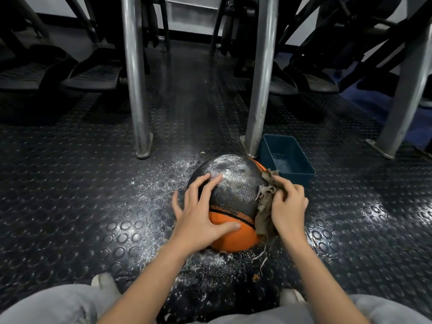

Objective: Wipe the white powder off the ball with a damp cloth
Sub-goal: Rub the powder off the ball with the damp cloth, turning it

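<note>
The ball rests on a studded rubber floor. The left hand lies spread on its near side; the right hand curls round the cloth, pressing it to the ball's right. Powder dusts the top beyond the left hand. Past the right hand stands a tub, perhaps holding water, by a steel leg.

The ball's right side is hidden by the cloth and the right hand. The steel legs are cut off at the top edge.
</note>
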